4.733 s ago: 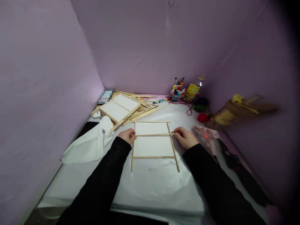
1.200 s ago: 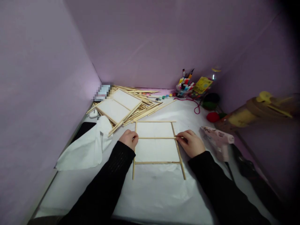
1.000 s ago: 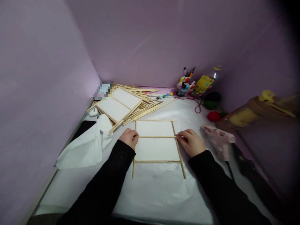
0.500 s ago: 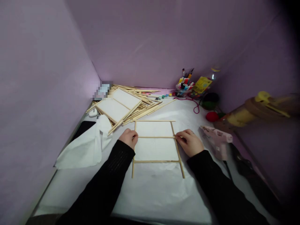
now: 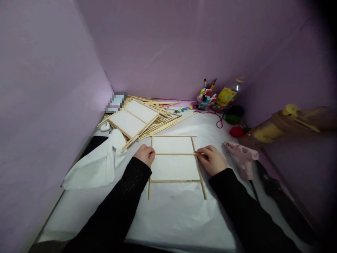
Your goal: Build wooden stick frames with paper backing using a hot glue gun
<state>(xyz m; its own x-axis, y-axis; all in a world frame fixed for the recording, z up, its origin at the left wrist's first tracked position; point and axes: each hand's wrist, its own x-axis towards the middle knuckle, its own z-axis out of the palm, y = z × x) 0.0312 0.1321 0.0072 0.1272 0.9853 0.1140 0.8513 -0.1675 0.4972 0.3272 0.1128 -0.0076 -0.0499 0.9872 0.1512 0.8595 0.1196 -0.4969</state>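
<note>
Two black-sleeved arms over a white-papered counter (image 5: 173,218), purple walls close around. At the far left, a heap of wooden sticks (image 5: 168,121) under paper-backed panels (image 5: 133,119); nearer, a crumpled white sheet (image 5: 94,165). In the middle, flat on the counter, a ladder-like stick frame (image 5: 175,181) backed with white paper: two long side rails, a top rung, a lower rung. Just right of it, a pink glue gun (image 5: 243,154) on its side, untouched. Closed grip of the left hand (image 5: 143,154), fingers curled onto the left end of a thin cross stick (image 5: 175,154) at the crossing with the left rail; right hand (image 5: 212,160) pinched shut, thumb and forefinger on the right end at the right rail. By the look of it, a middle rung being pressed onto both rails. Called for next: even pressure, then a level release at both ends, no sideways drag.
</note>
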